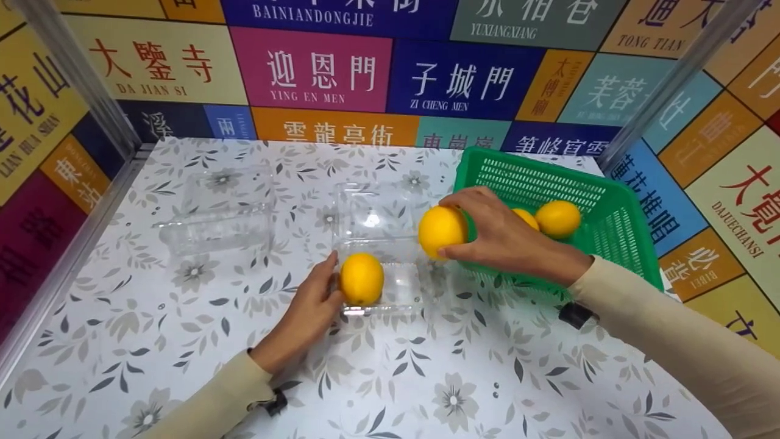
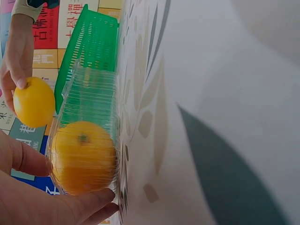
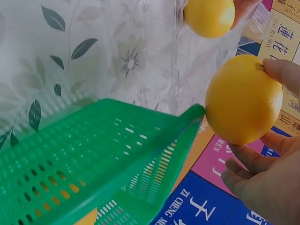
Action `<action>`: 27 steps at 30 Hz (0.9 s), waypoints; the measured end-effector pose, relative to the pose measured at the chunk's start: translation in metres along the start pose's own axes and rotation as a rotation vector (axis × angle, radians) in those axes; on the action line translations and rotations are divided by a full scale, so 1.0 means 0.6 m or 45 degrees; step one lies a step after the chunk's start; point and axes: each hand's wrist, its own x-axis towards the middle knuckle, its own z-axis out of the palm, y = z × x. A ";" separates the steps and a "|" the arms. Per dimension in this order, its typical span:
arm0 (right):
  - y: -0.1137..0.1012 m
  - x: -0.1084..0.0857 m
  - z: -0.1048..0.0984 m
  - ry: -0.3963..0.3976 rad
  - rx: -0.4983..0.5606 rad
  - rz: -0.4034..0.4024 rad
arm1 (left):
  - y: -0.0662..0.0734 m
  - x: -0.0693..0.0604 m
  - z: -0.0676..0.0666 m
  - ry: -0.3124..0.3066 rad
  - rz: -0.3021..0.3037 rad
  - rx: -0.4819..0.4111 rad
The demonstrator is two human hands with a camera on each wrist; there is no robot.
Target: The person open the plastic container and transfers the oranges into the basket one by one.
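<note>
My right hand (image 1: 496, 235) grips an orange (image 1: 442, 232) between thumb and fingers, raised beside the left rim of a green basket (image 1: 649, 244). Further oranges (image 1: 558, 219) lie inside that basket. A clear plastic clamshell box (image 1: 402, 286) stands with its lid (image 1: 378, 210) folded back, and one orange (image 1: 362, 279) sits in the left part of its base. At the box's left side rests my left hand (image 1: 309, 308), fingers fairly straight and thumb apart from them. The left wrist view shows this hand's thumb and fingers (image 2: 93, 204) touching the box wall, with the orange (image 2: 83, 157) behind it.
A second clear clamshell box (image 1: 213, 228) stands at the left of the table, its lid raised. The flower-patterned tabletop (image 1: 390, 378) ends at a back wall (image 1: 311, 73) of coloured name panels. Metal posts (image 1: 91, 85) rise at the back corners.
</note>
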 end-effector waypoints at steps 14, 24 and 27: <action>0.014 0.006 -0.034 -0.039 -0.030 0.066 | -0.001 0.001 0.000 0.007 -0.008 -0.025; 0.034 0.015 -0.059 -0.115 -0.114 0.211 | -0.003 0.000 -0.001 -0.004 -0.018 -0.039; 0.041 0.018 -0.064 -0.138 -0.135 0.244 | -0.003 0.000 -0.001 -0.008 -0.021 -0.053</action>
